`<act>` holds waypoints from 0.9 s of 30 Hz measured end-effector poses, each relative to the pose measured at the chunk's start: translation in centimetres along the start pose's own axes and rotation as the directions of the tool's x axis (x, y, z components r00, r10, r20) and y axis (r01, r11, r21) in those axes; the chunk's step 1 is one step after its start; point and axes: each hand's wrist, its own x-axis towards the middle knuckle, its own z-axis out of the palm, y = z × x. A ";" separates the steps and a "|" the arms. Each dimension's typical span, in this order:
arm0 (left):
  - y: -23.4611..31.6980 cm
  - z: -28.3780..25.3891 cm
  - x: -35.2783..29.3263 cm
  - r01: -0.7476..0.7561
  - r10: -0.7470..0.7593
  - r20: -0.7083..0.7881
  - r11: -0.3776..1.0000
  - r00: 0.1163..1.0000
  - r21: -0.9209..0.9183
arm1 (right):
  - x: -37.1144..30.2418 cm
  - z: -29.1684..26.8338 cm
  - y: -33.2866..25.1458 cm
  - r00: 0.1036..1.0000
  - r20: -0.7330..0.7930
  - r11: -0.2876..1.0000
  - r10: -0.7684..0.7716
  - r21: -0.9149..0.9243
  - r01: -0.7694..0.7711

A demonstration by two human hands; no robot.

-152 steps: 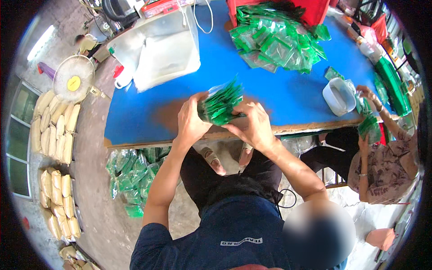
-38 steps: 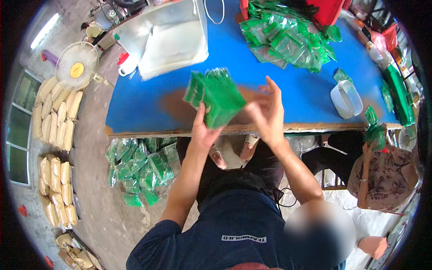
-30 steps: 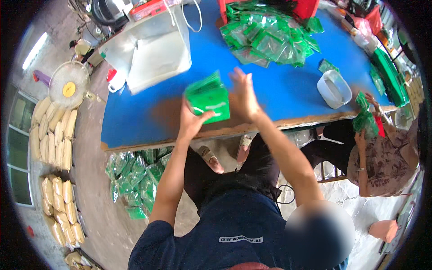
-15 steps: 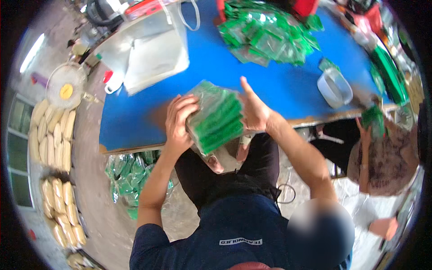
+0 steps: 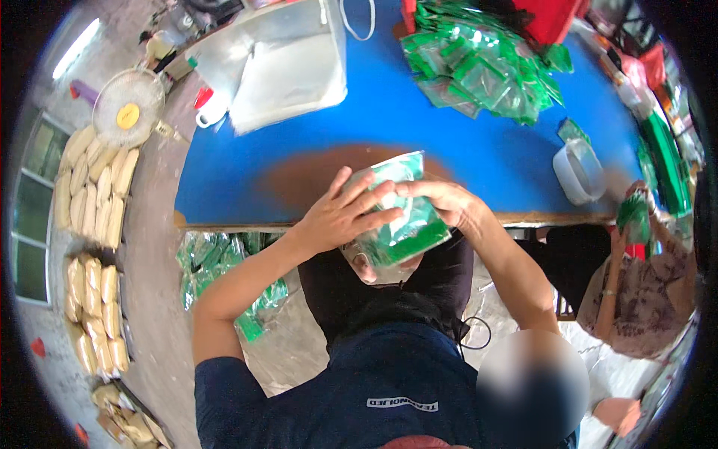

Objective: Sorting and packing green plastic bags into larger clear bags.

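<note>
The handled item is a stack of green-and-clear plastic bags (image 5: pixel 410 233), held tilted at the near edge of the blue table (image 5: pixel 449 142), overlapping that edge in view. The left hand (image 5: pixel 350 203) has its fingers part spread over the stack's left side, bearing on the top bag; its thumb is hidden. The right hand (image 5: pixel 449 200) is bent around the stack's upper right corner, fingers lying on the top face; its thumb cannot be made out. Both hands have hold of the stack.

On the blue table: a brown worn patch (image 5: pixel 299 179) near the front; a loose heap of similar bags (image 5: pixel 486 75) at the far right, against a red bin (image 5: pixel 552 22); a pile of clear plastic sheets (image 5: pixel 288 82) at the far left; a white tub (image 5: pixel 577 176) toward the right end.

By the table's right end, a co-worker's hands (image 5: pixel 636 191) hold green bags. Below its near left edge, green packets (image 5: pixel 217 271) lie on the floor. Left of the table stand a round fan (image 5: pixel 129 108) and stacked tan sacks (image 5: pixel 91 194).
</note>
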 end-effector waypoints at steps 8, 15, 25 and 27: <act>-0.4 4.6 -0.8 0.031 -0.031 -0.044 0.999 0.999 -0.009 | 0.5 -0.5 1.9 0.923 -0.325 0.967 -0.205 -0.216 0.139; -24.8 8.9 -6.8 0.788 -0.807 -0.049 0.587 0.589 -0.185 | -2.2 -6.5 2.6 0.759 -0.462 0.808 -0.458 0.139 0.572; -36.2 14.5 -13.0 0.924 -0.935 0.169 0.257 0.312 -0.282 | -2.6 -11.4 4.4 0.714 -0.607 0.838 -0.349 0.140 0.528; -36.7 14.2 -13.4 0.917 -0.924 0.157 0.302 0.349 -0.259 | -2.3 -11.0 4.0 0.716 -0.602 0.835 -0.353 0.142 0.531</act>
